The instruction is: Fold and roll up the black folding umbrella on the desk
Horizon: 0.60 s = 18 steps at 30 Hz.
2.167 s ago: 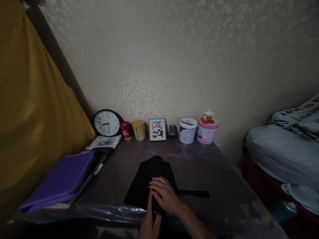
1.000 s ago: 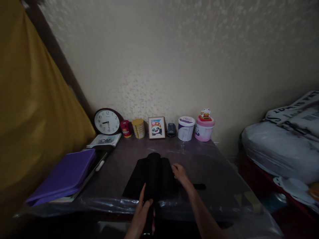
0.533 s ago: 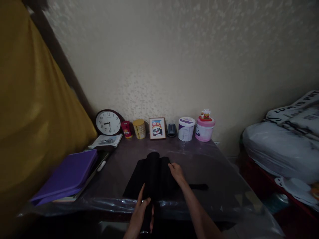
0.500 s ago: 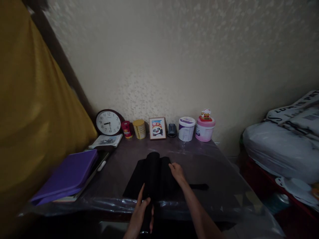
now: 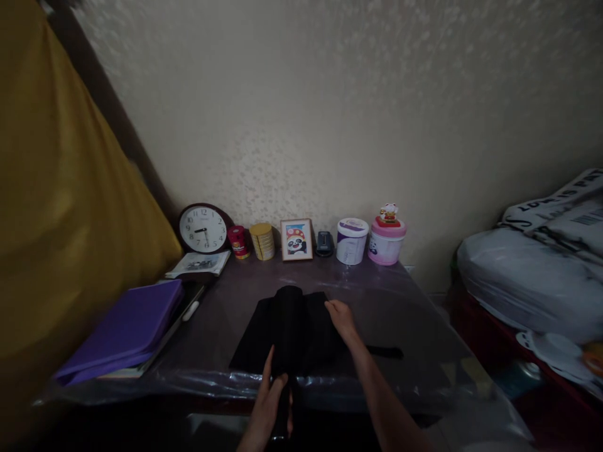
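Observation:
A black folding umbrella lies on the table with its cloth spread loosely to both sides. My left hand is wrapped round its dark handle at the near edge, index finger stretched along the shaft. On the right, my right hand pinches the edge of a cloth fold between thumb and fingers. A thin black strap sticks out to the right, past my right forearm. The inner folds of the cloth are too dark to make out.
The table has a clear plastic cover. Along the wall stand a clock, a red can, a yellow tin, a picture frame and two tubs. Purple folders lie left; wrapped bags sit right.
My right hand has moved slightly right and up, drawing the cloth fold outward so it lies wider. The strap has shifted a little right. My left hand keeps hold of the handle.

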### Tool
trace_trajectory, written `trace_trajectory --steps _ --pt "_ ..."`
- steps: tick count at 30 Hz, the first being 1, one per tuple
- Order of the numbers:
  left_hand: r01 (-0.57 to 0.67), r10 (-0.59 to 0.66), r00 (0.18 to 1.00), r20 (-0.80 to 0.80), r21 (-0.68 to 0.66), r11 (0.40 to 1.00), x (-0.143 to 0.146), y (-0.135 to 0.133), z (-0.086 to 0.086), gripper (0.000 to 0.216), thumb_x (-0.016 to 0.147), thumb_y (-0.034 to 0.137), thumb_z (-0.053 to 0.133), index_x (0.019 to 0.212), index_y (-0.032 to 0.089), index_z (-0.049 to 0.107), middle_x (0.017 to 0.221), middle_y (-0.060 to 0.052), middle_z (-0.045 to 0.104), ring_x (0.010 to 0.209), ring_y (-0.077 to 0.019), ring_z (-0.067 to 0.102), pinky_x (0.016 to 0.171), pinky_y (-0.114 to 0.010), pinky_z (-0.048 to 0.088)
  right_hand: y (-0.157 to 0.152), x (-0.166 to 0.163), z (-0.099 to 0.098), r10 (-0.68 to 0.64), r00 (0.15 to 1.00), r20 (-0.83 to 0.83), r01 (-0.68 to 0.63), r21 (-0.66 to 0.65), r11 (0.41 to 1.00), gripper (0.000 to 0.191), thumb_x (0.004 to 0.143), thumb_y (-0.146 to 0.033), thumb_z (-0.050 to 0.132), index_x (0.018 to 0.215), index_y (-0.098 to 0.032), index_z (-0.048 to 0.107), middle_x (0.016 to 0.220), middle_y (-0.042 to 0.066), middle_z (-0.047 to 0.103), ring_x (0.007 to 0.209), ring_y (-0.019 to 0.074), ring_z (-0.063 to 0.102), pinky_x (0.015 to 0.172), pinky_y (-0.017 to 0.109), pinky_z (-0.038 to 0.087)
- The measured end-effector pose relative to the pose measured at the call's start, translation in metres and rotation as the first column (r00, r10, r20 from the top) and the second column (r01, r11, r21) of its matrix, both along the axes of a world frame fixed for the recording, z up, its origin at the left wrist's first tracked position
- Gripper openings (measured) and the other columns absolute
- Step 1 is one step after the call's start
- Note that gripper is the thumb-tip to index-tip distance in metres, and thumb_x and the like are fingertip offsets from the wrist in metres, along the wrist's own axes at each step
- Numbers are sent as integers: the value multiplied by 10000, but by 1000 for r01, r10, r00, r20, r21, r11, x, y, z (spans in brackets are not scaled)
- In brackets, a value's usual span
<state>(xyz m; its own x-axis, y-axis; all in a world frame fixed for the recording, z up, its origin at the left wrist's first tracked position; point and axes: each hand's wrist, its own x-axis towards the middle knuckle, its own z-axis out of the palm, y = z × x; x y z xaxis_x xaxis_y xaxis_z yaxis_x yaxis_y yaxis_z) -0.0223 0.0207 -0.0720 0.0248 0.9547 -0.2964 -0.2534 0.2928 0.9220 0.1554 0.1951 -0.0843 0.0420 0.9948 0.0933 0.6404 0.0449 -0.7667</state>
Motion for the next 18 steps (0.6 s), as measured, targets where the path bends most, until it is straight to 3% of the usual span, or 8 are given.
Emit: trace_trajectory --steps 11,18 --pt "22 -22 989 -146 -2 1000 7 -3 6 810 820 480 447 1399 291 -86 482 73 485 312 -97 442 307 -184 368 4 -37 40 156 988 8 -156 0 988 248 819 -264 454 697 -121 616 683 29 600 646 118 512 574 202 315" --pt "88 -93 971 -219 -30 996 6 -2 6 799 830 472 436 1397 299 -99 722 0 618 332 -87 461 323 -204 384 3 -68 44 187 982 -9 -187 -76 979 222 803 -278 482 855 -116 626 755 52 621 633 122 532 535 203 330"
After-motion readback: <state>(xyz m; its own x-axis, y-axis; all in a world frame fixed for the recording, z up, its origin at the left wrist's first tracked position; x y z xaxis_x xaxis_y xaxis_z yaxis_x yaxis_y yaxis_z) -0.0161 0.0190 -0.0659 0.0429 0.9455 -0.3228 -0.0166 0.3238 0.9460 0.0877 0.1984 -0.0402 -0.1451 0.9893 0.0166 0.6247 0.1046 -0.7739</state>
